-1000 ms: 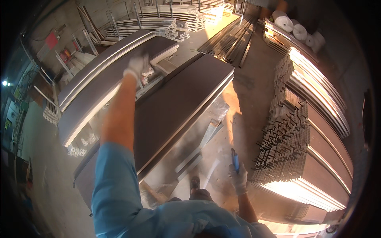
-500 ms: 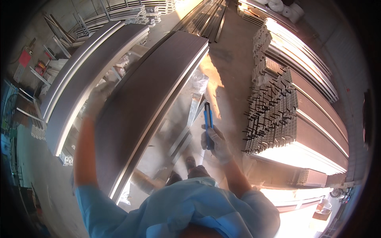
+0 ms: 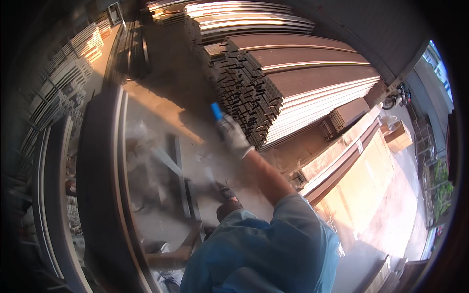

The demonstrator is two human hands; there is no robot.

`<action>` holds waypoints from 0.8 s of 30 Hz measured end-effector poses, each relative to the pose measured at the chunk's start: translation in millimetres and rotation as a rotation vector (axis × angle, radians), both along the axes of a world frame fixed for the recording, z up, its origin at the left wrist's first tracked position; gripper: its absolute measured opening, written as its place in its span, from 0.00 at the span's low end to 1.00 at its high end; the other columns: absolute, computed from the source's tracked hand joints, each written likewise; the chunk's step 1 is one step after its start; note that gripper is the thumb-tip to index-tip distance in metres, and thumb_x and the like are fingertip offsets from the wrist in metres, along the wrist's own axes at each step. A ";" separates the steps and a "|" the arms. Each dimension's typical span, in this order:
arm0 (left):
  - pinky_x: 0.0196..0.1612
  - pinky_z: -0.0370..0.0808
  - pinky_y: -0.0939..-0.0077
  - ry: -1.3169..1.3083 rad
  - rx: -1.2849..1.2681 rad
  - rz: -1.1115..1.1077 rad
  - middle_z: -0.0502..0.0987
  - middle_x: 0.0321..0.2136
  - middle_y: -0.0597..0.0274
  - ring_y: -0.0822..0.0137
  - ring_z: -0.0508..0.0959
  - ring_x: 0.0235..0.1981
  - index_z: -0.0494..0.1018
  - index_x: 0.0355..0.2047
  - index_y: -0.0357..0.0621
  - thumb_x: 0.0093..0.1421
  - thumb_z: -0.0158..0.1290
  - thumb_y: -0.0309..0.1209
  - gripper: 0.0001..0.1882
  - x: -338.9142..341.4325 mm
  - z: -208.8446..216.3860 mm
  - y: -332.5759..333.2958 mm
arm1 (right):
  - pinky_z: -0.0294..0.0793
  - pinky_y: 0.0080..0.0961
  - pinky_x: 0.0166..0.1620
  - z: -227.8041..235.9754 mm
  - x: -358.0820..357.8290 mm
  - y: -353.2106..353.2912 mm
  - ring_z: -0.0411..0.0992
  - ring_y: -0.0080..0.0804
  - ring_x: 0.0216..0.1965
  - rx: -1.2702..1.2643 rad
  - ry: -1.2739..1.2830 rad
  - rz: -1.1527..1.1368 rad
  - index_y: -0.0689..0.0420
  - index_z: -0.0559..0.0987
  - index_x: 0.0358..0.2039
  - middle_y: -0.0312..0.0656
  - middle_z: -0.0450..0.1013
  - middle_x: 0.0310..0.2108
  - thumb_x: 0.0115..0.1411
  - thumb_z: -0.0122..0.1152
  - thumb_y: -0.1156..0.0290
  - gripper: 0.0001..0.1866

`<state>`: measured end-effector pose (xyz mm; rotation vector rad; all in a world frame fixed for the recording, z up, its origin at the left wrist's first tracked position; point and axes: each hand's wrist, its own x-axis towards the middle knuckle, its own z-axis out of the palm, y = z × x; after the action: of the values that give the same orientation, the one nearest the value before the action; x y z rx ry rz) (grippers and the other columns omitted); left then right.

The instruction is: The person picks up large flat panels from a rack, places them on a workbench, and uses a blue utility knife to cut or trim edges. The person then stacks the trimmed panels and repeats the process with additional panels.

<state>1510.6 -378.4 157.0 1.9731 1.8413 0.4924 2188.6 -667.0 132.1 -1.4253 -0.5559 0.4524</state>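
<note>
My right hand (image 3: pixel 234 133), in a pale work glove, is closed around a blue utility knife (image 3: pixel 216 111). Only the knife's blue end shows beyond the fingers. The arm reaches forward, near the front ends of a tall stack of brown boards (image 3: pixel 293 68). Dark strips (image 3: pixel 244 93) stick out of the hollow ends of these boards. My left hand is out of sight. A long bundle of dark brown boards (image 3: pixel 100 171) lies on supports to my left, apart from the right hand.
Farther left runs another brown board bundle (image 3: pixel 56 185). Metal bars (image 3: pixel 183 180) lie low between me and the bundles. At right are a long package (image 3: pixel 342 151), a cardboard box (image 3: pixel 398 136) and a motorcycle (image 3: pixel 391 100). Long dark profiles (image 3: pixel 128 56) lie at the far left.
My view and body have turned right, toward the tall board stack. The left hand has left the view from over the board bundle. The right hand still grips the knife.
</note>
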 end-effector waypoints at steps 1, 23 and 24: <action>0.62 0.64 0.65 0.030 0.009 0.036 0.74 0.56 0.49 0.56 0.70 0.59 0.70 0.60 0.40 0.72 0.40 0.42 0.24 -1.9 -6.5 1.0 | 0.71 0.22 0.30 -5.4 38.1 -8.8 0.69 0.20 0.27 -0.094 -0.072 -0.170 0.57 0.72 0.56 0.33 0.71 0.28 0.71 0.51 0.60 0.19; 0.63 0.66 0.68 0.332 -0.041 0.093 0.76 0.55 0.49 0.59 0.73 0.59 0.71 0.58 0.39 0.70 0.39 0.35 0.22 -16.8 18.8 -30.4 | 0.69 0.54 0.55 -39.4 346.4 -84.4 0.61 0.53 0.61 -1.241 -0.957 -0.785 0.40 0.68 0.60 0.44 0.60 0.64 0.58 0.57 0.37 0.34; 0.63 0.65 0.69 0.261 -0.102 0.117 0.75 0.55 0.50 0.60 0.72 0.60 0.71 0.59 0.39 0.71 0.39 0.35 0.22 -13.8 22.0 -28.8 | 0.76 0.46 0.49 -45.5 323.2 -64.2 0.66 0.49 0.57 -1.122 -0.928 -0.715 0.45 0.68 0.60 0.47 0.64 0.61 0.59 0.63 0.45 0.32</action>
<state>1496.7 -407.2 178.9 1.9451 2.1024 0.1754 2511.8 -731.2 86.6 -2.7863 -0.4538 -0.6530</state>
